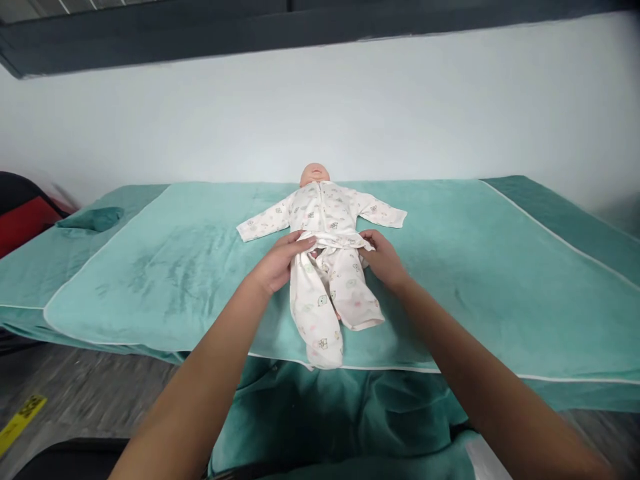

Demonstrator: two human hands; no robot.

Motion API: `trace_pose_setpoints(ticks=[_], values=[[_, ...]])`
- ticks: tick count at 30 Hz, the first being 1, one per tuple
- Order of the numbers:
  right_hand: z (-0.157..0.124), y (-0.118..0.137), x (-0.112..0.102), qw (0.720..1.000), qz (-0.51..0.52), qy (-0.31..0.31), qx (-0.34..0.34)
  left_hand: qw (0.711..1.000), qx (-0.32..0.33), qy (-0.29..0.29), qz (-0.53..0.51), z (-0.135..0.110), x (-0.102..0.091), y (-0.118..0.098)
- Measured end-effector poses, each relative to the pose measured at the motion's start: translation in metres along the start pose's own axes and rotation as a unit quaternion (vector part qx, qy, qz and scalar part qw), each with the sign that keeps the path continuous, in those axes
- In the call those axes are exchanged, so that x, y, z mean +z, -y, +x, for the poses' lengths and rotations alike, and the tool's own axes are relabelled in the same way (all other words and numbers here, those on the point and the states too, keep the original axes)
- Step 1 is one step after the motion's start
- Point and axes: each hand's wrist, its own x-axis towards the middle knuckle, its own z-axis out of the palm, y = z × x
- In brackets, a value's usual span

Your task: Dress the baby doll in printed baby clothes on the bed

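A baby doll (315, 174) lies on its back on a teal blanket (450, 280), head toward the wall. It wears a white printed sleepsuit (327, 213) with footed legs reaching toward me. My left hand (280, 261) grips the sleepsuit's fabric at the waist on the doll's left side, fingers curled round the hem. My right hand (383, 257) pinches the same hem on the other side of the waist. The suit's two sleeves lie spread out flat.
The blanket covers a low bed (575, 220) against a pale wall. A small folded teal cloth (93, 217) lies at the far left. A red and black object (23, 213) stands beyond the bed's left edge. Grey floor shows at lower left with a yellow tag (20, 420).
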Motion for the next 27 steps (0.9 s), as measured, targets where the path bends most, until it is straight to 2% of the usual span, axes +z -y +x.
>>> trace_pose_setpoints(ticks=[4,8,11,14,17,23,27], values=[[-0.015,0.050,-0.011,0.988,-0.039,0.118,-0.092,0.998,0.024,0.011,-0.055,-0.001,0.002,0.008],[-0.011,0.100,0.003,0.967,-0.143,0.202,-0.055,0.998,0.023,0.026,-0.052,-0.003,0.008,0.010],[0.002,0.120,0.016,0.947,-0.204,0.245,-0.029,0.998,0.019,0.038,-0.042,-0.007,0.007,0.014],[0.014,0.126,0.018,0.935,-0.177,0.307,-0.021,0.996,0.022,0.061,-0.062,-0.013,-0.001,0.022],[0.021,0.123,0.015,0.934,-0.070,0.350,0.018,0.993,0.023,0.076,-0.083,-0.017,-0.011,0.028],[0.024,0.106,0.023,0.933,0.114,0.321,0.114,0.996,0.084,0.017,-0.038,-0.004,-0.014,0.025],[0.025,0.100,0.028,0.936,0.129,0.299,0.133,0.991,0.108,-0.058,-0.045,0.005,-0.009,0.022]])
